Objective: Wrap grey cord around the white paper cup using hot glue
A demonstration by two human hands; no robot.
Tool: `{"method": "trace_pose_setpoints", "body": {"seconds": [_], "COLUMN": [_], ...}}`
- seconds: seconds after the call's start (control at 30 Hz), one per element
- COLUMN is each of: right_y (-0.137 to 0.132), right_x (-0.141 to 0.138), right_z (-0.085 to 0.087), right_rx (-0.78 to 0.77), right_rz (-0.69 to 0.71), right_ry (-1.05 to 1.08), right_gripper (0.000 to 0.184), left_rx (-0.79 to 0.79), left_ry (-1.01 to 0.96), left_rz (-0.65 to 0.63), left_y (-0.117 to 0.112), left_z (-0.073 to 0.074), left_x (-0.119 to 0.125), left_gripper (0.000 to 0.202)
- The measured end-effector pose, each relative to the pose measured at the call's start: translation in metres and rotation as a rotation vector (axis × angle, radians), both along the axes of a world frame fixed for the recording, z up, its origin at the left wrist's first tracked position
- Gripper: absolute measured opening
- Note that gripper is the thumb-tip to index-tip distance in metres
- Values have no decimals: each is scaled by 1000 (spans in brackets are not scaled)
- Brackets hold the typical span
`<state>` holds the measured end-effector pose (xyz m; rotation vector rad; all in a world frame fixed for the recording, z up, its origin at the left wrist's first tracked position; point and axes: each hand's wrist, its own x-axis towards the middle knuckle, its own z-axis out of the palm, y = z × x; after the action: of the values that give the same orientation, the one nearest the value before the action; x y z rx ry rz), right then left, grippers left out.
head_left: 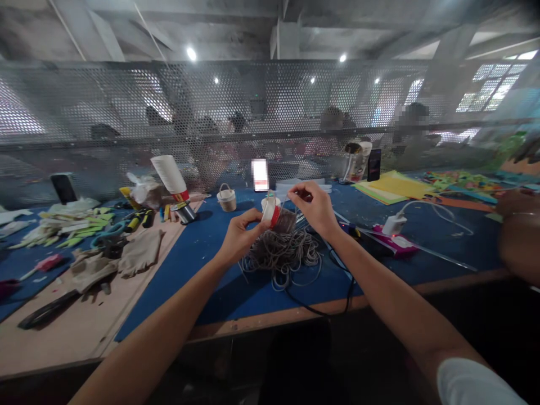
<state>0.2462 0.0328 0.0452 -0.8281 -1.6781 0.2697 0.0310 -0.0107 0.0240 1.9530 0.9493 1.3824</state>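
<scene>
Head: 2 hands (316, 209) raised, pinching above cord (283, 251)

Perforated metal screen (278, 95) behind blue surface (179, 247). Left: beige fabric glove (141, 253), heap of pale strips (59, 230). Right: yellow sheets (394, 185) beside upright dark phone (373, 165); white charger (394, 225), red light on.

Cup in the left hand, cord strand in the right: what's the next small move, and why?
I'd probably lay the strand snugly against the cup, beside the cord wraps: the right hand appears to pinch it raised, the left hand holds the cup, and the red band shows uncovered.
</scene>
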Motion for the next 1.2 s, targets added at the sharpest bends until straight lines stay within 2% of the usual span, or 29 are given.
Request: {"method": "trace_pose_setpoints", "body": {"seconds": [0.43, 0.97, 1.2], "right_y": [2, 6, 6], "right_x": [1, 3, 2], "right_z": [-5, -10, -11], "right_rx": [-83, -136, -138], "right_rz": [47, 55, 69], "right_ry": [32, 65, 73], "right_gripper": [15, 18, 16], "left_rx": [-23, -169, -137], "left_ry": [3, -88, -70], "left_rz": [-66, -107, -118], "left_y": [-1, 0, 1], "left_z": [0, -2, -2], "left_x": [-1, 0, -1], "left_gripper": [22, 23, 20]}}
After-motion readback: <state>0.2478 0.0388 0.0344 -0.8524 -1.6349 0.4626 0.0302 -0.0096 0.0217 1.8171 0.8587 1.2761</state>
